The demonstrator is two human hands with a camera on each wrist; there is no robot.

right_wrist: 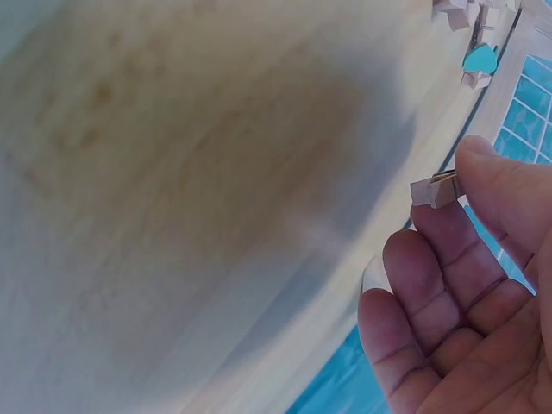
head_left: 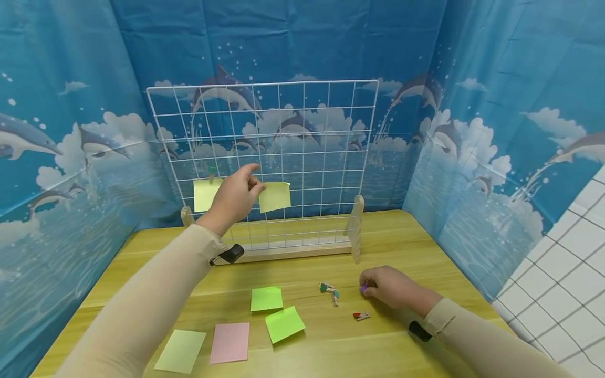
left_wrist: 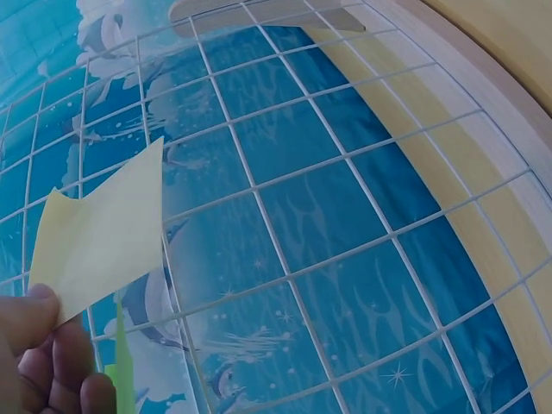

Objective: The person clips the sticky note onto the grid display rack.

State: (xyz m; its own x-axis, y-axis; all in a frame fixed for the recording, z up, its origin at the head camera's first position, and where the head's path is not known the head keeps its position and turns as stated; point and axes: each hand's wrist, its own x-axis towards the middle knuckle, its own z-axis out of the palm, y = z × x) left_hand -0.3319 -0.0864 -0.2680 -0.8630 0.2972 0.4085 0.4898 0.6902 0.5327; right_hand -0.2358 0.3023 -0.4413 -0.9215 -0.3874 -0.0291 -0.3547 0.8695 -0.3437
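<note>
My left hand (head_left: pixel 236 194) pinches a yellow sticky note (head_left: pixel 275 197) by its edge, in front of the white wire grid rack (head_left: pixel 356 226). In the left wrist view the thumb and fingers hold one corner of that paper. Left of this hand, another yellow note (head_left: pixel 202 198) hangs on the grid under a green-topped clothespin (head_left: pixel 211 171). Low over the table at the right, my right hand (head_left: pixel 389 286) pinches a small wooden clothespin (right_wrist: pixel 435 191) between thumb and index finger. A bit of purple on the clothespin shows in the head view.
On the wooden table (head_left: pixel 397 346) lie a few clothespins with green tops (head_left: pixel 329 289) and a red-topped one (head_left: pixel 361 316). Two green notes (head_left: pixel 267 299), a pink note (head_left: pixel 230 343) and a pale yellow note (head_left: pixel 180 352) lie nearer the front. Dolphin-print curtains (head_left: pixel 331 31) stand behind.
</note>
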